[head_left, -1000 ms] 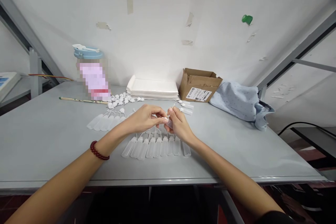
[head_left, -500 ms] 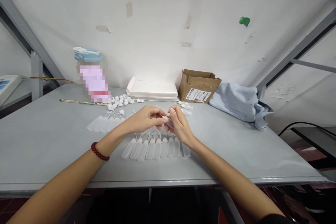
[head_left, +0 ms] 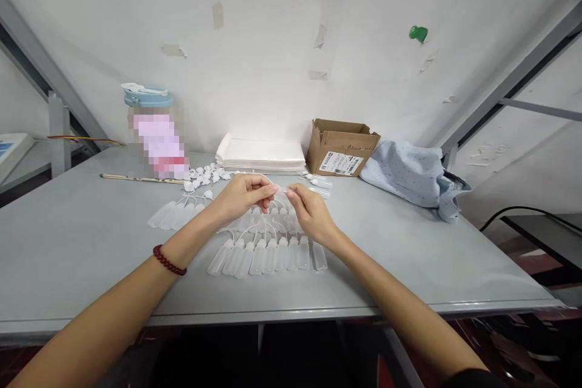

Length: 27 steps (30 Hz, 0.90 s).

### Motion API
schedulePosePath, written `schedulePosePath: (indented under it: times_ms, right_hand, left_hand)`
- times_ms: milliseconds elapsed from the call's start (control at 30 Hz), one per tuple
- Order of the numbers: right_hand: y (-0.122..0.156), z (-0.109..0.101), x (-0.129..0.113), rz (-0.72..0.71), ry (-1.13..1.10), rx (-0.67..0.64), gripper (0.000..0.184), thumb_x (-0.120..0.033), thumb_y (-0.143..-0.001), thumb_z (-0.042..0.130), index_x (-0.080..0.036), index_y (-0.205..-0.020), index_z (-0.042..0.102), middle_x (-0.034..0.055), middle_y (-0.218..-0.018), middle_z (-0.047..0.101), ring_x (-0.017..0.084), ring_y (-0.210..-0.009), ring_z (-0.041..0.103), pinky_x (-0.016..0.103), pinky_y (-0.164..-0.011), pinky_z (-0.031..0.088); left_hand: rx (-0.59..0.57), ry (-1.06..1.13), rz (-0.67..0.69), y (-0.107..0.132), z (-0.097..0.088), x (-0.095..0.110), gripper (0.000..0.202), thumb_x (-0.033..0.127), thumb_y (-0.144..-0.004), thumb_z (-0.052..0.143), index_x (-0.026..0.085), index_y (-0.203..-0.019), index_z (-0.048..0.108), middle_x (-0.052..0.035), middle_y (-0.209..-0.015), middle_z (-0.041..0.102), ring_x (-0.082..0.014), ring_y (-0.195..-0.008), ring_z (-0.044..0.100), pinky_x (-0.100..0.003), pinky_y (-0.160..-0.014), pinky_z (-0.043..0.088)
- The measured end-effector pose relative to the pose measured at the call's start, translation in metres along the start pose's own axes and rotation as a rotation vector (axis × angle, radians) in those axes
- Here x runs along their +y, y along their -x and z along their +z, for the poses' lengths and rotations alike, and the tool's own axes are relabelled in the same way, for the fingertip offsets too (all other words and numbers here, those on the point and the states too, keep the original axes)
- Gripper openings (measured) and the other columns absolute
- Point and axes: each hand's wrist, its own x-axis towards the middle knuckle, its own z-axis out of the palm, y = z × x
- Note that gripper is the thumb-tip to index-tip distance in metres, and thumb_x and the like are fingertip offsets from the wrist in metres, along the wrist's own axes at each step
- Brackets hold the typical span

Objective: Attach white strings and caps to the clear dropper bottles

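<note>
My left hand (head_left: 248, 195) and my right hand (head_left: 313, 211) meet over the middle of the table, thumb and finger of each closed in a pinch. A thin white tube (head_left: 282, 190) shows between the fingertips; its ends are hidden by my fingers. Just below is a front row of small translucent squeeze bottles (head_left: 258, 256), lying flat, several with thin white tubes curving from their necks. A second row of bottles (head_left: 273, 218) lies behind, partly covered by my hands. More bottles (head_left: 175, 216) lie to the left, near a heap of white caps (head_left: 199, 177).
Along the wall stand a blue-lidded container (head_left: 148, 97), a stack of white sheets (head_left: 261, 154) and an open cardboard box (head_left: 341, 148). Bluish cloth (head_left: 402, 176) lies at the right. A few bottles (head_left: 321, 183) lie before the box, and thin sticks (head_left: 140, 179) at the left.
My hands have risen slightly and their fingertips have drawn a little apart. A translucent piece seen earlier by my right fingers no longer shows there. The view has shifted slightly.
</note>
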Motion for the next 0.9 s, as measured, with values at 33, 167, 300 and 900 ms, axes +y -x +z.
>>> schedulePosePath:
  times_ms: [33,167,300,900]
  right_hand:
    - [0.0,-0.001,-0.001,0.02,-0.039,-0.009,0.027,-0.037,-0.095,0.034,-0.02,-0.084,0.051,-0.0001,-0.067,0.049,0.015,-0.062,0.047,0.028,-0.062,0.036]
    - [-0.002,-0.002,0.001,0.123,-0.212,-0.052,0.032,-0.044,-0.093,0.038,-0.02,-0.073,0.047,-0.0031,-0.063,0.042,0.011,-0.056,0.039,0.025,-0.054,0.032]
    - [-0.004,-0.005,0.003,0.252,-0.467,-0.156,0.038,-0.053,-0.087,0.044,-0.02,-0.068,0.041,-0.0058,-0.059,0.032,0.008,-0.049,0.028,0.022,-0.045,0.022]
    - [-0.002,0.002,0.002,-0.126,0.136,-0.085,0.021,-0.03,-0.095,0.036,-0.019,-0.099,0.053,0.0054,-0.079,0.057,0.018,-0.068,0.051,0.03,-0.062,0.038]
  left_hand:
    - [-0.003,-0.029,0.012,0.001,0.0,0.001,0.032,0.045,-0.079,0.063,0.014,-0.074,0.062,0.0004,-0.063,0.059,-0.0107,-0.055,0.058,-0.024,-0.057,0.049]
    - [-0.025,-0.125,0.066,0.002,-0.001,0.004,0.03,0.045,-0.081,0.061,0.015,-0.078,0.064,-0.0003,-0.065,0.063,-0.0122,-0.059,0.061,-0.026,-0.062,0.05]
    - [-0.028,-0.206,0.124,0.004,0.0,0.005,0.028,0.043,-0.082,0.059,0.015,-0.084,0.064,-0.001,-0.066,0.064,-0.0139,-0.062,0.062,-0.026,-0.064,0.05]
    - [0.134,-0.389,0.224,-0.001,0.013,-0.002,0.04,0.044,-0.089,0.045,0.016,-0.061,0.055,0.0028,-0.053,0.054,-0.0098,-0.051,0.047,-0.022,-0.054,0.038]
